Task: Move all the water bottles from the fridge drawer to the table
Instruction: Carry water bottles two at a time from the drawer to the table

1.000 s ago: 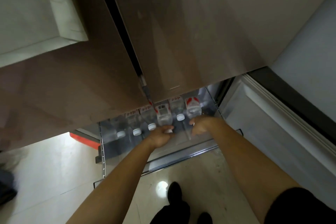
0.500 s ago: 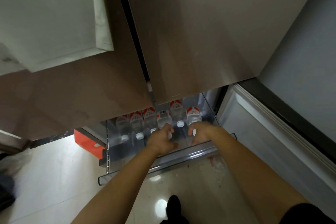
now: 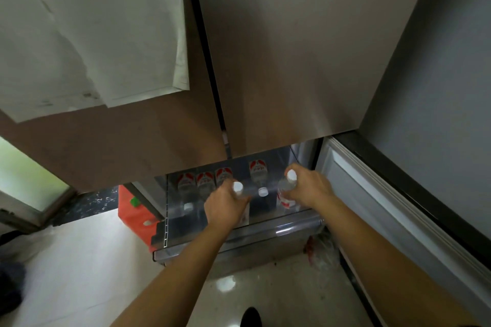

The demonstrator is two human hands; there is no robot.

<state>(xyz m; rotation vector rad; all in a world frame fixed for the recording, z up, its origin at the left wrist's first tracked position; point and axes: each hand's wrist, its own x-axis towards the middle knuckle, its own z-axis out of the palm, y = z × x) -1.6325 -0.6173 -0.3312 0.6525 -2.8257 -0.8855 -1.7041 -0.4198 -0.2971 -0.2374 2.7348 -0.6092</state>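
So both hands are loaded: left hand (image 3: pixel 228 203) fingers wrapped around one bottle (image 3: pixel 238 189) by the neck, right hand (image 3: pixel 309 188) around another bottle (image 3: pixel 285 191), both just above the fridge drawer (image 3: pixel 239 240). Four bottles (image 3: pixel 204 183) are left inside. I'd lift straight up, clear the drawer's front lip, and grip low so they don't swing. No bench in view.

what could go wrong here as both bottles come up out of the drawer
1. The left hand grips its bottle near the cap, so it could slip or swing as it lifts.
2. The right hand tilts its bottle close to the one standing between them, which may get knocked over.
3. The fridge doors overhang the drawer; raised hands or bottles could bump their lower edge.
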